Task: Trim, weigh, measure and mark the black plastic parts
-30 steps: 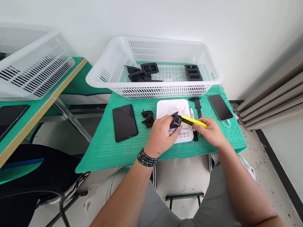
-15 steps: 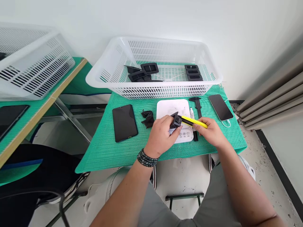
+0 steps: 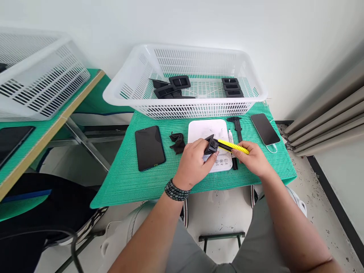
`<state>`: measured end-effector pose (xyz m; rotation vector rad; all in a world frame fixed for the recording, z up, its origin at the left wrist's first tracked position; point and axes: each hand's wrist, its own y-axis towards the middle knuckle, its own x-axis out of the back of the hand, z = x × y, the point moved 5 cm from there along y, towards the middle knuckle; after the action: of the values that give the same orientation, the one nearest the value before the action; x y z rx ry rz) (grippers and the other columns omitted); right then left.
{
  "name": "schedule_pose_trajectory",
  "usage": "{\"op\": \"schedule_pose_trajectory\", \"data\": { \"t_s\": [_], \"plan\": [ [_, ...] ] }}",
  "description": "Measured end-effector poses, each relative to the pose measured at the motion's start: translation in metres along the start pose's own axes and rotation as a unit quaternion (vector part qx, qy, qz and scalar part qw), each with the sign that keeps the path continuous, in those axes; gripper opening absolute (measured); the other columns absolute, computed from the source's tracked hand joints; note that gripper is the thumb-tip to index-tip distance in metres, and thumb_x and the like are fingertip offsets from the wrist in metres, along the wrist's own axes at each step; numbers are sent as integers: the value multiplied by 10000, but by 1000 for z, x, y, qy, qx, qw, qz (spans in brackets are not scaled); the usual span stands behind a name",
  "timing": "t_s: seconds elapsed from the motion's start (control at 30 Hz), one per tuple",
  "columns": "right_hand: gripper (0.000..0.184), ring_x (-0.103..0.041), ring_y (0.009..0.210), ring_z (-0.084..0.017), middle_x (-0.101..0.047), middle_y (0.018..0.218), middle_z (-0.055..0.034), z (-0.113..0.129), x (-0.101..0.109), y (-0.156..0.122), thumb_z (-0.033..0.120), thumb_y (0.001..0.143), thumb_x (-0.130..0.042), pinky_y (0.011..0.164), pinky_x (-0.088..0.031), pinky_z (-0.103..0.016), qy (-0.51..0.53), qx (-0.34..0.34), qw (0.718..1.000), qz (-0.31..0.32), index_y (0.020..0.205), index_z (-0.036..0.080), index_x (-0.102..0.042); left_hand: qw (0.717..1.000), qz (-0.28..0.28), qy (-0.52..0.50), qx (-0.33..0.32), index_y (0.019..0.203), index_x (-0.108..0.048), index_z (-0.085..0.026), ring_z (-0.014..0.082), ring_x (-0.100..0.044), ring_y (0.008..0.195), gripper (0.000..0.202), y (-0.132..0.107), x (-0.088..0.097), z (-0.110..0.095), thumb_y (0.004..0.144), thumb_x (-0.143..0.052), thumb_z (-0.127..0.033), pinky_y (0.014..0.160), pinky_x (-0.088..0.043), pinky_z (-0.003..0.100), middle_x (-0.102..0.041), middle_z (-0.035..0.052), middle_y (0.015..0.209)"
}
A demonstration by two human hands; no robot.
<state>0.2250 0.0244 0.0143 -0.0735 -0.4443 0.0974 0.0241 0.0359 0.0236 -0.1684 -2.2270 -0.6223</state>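
Between the thumb and fingers of my left hand [image 3: 195, 161] is a small black moulded part [image 3: 212, 146], held above a white digital scale [image 3: 196, 129]. My right hand [image 3: 251, 157] grips a yellow and black utility knife [image 3: 234, 146]. The knife's front end meets the right side of the black part; the blade itself is too small to make out. Under and beside the right hand lie a white marker [image 3: 230, 135] and a black caliper [image 3: 238, 129]. Left of the scale sits a crumpled black scrap [image 3: 178, 143].
A white plastic basket [image 3: 184, 101] with several black parts [image 3: 179, 81] stands at the back. A dark tablet [image 3: 149, 148] lies on the left of the green-covered table [image 3: 122, 189], a phone [image 3: 265, 129] with a cable on the right. Another table and basket [image 3: 42, 87] are at far left.
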Motion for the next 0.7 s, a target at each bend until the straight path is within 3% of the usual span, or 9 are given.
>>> {"op": "schedule_pose_trajectory", "data": {
  "t_s": [0.7],
  "plan": [
    [335,-461,598,-162,-525,605,15,0,0,0,536,817,-645,561,-347,-292,13,7,1000,-4,724,216,-601,1000,9,3,16,786,-443,-240,249,-610,784,230,1,2,-2,935,-568,-362,712,-467,367,-582,39,778]
  ]
}}
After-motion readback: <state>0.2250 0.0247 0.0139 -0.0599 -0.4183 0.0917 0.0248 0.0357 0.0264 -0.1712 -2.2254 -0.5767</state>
